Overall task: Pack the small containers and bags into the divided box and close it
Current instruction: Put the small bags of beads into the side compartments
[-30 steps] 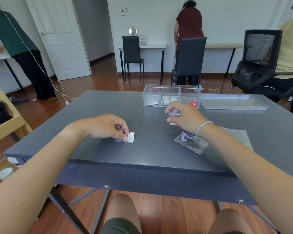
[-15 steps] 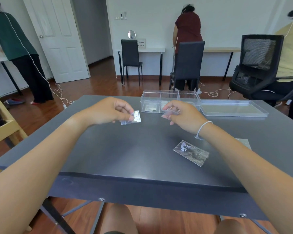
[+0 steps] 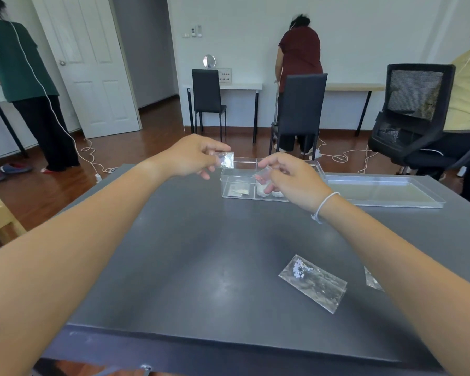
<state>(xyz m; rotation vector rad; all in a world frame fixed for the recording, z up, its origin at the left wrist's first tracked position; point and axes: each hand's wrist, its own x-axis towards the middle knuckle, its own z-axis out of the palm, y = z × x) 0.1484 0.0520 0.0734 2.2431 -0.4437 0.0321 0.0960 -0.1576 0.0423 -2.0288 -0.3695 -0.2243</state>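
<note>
Across the dark tabletop (image 3: 201, 267), we pinch a small bag in each hand, left hand (image 3: 190, 156), right hand (image 3: 288, 177), over the divided box (image 3: 238, 183) at twelve o'clock; light pinches could drop either into the wrong compartment.

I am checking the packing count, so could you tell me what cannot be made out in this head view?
- Right compartment of the divided box: hidden behind the right hand.
- Item pinched by the right hand: clear, blurred, partly covered by its fingers.
- Contents of the small bag held by the left hand: glare, too small.
- Second bag on the table: mostly hidden by the right forearm.
- Small containers in the middle compartment: count unclear behind the hand.
</note>
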